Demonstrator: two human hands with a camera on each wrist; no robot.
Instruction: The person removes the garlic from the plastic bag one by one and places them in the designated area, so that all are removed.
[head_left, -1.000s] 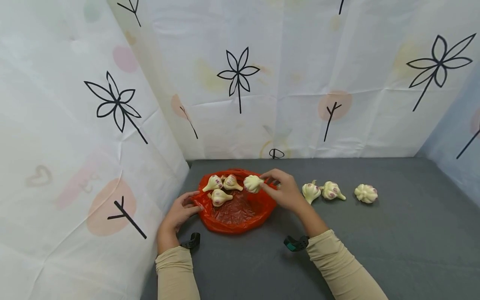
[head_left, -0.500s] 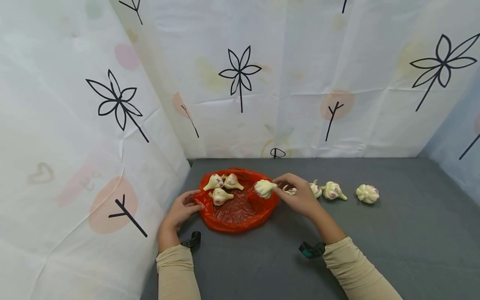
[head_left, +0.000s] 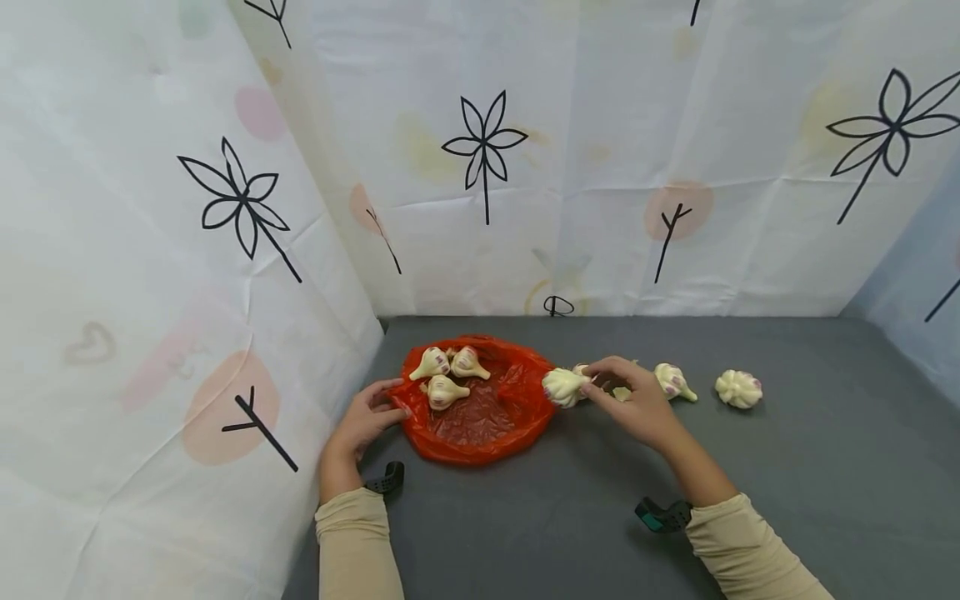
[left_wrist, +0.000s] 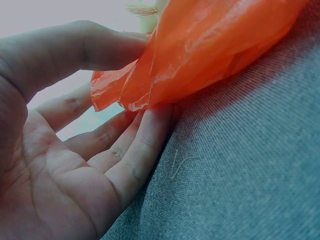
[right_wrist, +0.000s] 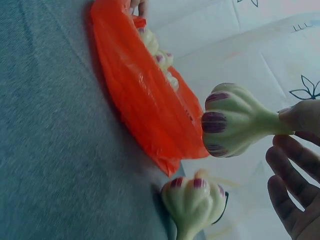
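Observation:
My left hand (head_left: pixel 367 421) pinches the left rim of a red plastic bag (head_left: pixel 468 454), whose mouth lies spread open; in the left wrist view the thumb and fingers (left_wrist: pixel 150 130) are at the thin film. Three garlic bulbs sit inside, toward the bag's left and back: one garlic bulb (head_left: pixel 431 363), a second garlic bulb (head_left: pixel 470 362) and a nearer garlic bulb (head_left: pixel 444 393). By its stem my right hand (head_left: pixel 637 404) pinches another garlic bulb (right_wrist: pixel 232 120), just off the bag's right edge and raised above the table in the right wrist view.
On the grey table (head_left: pixel 510 533), more bulbs form a rough row rightward: a garlic bulb (right_wrist: pixel 192 202) beside the bag, one partly hidden by my right hand, a garlic bulb (head_left: pixel 672 381) and a farther garlic bulb (head_left: pixel 738 389). A patterned white curtain (head_left: pixel 600 250) borders the back and left.
My right hand has moved right, carrying the garlic bulb from over the bag to beyond its right rim. My left hand has stayed at the left rim. The three bulbs inside have not moved.

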